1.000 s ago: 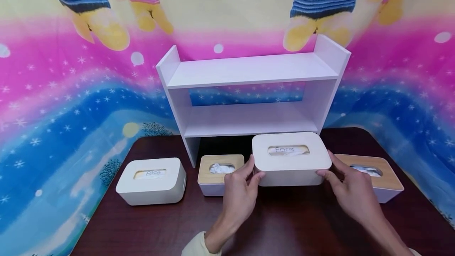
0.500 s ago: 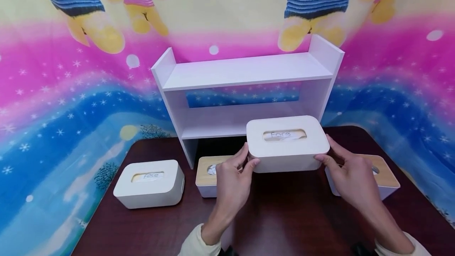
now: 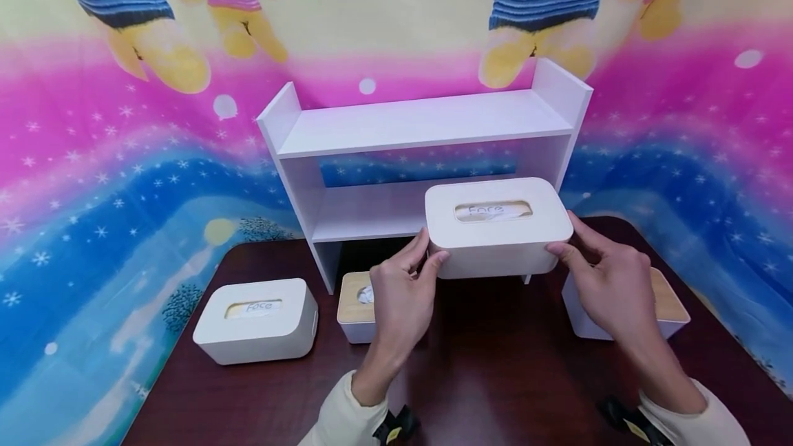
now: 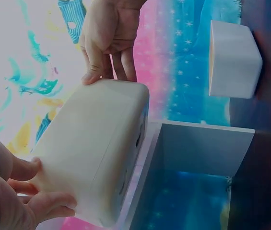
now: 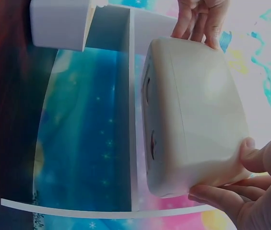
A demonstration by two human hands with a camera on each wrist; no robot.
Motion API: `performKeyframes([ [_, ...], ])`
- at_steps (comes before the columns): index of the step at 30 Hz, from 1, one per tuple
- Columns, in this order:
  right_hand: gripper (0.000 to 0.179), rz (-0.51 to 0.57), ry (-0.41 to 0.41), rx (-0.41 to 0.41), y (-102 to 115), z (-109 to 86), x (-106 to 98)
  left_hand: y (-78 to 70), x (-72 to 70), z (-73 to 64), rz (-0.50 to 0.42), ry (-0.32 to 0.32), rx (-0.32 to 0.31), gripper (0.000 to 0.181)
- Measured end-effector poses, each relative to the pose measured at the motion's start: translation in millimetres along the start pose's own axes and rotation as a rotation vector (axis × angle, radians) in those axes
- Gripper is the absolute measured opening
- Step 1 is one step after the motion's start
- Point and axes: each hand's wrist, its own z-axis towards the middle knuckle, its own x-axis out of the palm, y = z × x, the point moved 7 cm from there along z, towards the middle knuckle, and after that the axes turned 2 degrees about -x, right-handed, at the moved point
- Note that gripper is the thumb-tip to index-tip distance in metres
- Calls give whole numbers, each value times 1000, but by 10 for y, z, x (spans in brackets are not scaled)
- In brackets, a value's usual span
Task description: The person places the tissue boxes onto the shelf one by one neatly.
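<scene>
On the left, a white box [image 3: 248, 329] stands on the table [image 3: 483, 377], near a wood-topped box [image 3: 356, 327] partly behind my left hand [image 3: 401, 298]. That hand pinches the left end of the cream box [image 3: 498, 234], thumb in front. The box has risen over the last second and now hangs before the right half of the shelf unit [image 3: 372, 212], so I judge the lift well along. It looks smooth, round-cornered and intact, "Face" showing through its oval slot. My right hand [image 3: 619, 284] pinches the other end, thumb and fingers closed on the corner.
</scene>
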Motion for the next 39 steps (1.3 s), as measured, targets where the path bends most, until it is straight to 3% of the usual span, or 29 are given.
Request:
performKeyframes([
  [8,55,158,-11,1,-41,266,168,59,42,253,27,-48,41,49],
  [15,52,234,2,52,-105,428,291,121,93,427,36,-65,9,47],
  [21,50,241,-26,92,-161,519,355,178,136,524,34,-76,4,46],
  [28,47,265,-112,80,-185,573,391,180,193,629,74,-93,5,44],
  [34,46,223,-176,60,-153,600,435,184,210,690,135,-118,31,44],
  [39,44,214,-182,53,-137,638,484,209,232,745,163,-125,49,43],
])
